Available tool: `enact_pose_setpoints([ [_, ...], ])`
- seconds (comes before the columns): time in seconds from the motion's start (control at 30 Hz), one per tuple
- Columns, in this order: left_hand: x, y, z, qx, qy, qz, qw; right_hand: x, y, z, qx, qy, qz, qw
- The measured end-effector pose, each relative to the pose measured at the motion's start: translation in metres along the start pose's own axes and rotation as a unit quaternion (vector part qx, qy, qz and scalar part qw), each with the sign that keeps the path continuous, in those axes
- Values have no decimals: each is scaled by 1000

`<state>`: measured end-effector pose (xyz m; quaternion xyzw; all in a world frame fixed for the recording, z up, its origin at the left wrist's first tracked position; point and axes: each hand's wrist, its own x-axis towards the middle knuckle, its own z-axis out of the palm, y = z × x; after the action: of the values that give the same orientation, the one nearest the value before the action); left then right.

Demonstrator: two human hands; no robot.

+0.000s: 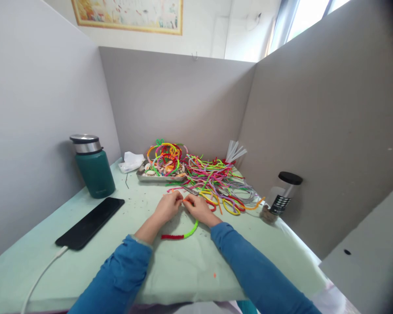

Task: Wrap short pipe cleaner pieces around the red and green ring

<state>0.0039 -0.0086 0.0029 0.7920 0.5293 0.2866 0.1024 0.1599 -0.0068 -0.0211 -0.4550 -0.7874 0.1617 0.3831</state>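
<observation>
Hands meet at the table's (85,279) middle: left hand (168,207) and right hand (199,208), fingertips together, both pinch one orange pipe cleaner (186,200). One red-and-green pipe cleaner (180,234) curves beneath the wrists. Toward the far edge: one loose pile of pipe cleaners (216,181), one metal tray (157,176). One phone (90,222) and one green flask (93,168) stand at the left edge.

Fingertips of the left hand (168,206) and right hand (199,208) meet over a red-and-green pipe cleaner (180,234), its upper end hidden between them; what the fingers pinch is too small to tell. Both sleeves (124,279) run off the lower edge. The cable (41,275) from the phone (90,221) leaves at the bottom. The tray (160,177) contents lie half buried under loops. The painting (131,15) is cropped at the top.
</observation>
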Motion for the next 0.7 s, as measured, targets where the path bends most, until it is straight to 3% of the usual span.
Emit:
enact_pose_setpoints([
  [0.7, 1, -8, 5, -21, 28, 11, 999, 1, 4, 2, 7, 10, -9, 1000],
])
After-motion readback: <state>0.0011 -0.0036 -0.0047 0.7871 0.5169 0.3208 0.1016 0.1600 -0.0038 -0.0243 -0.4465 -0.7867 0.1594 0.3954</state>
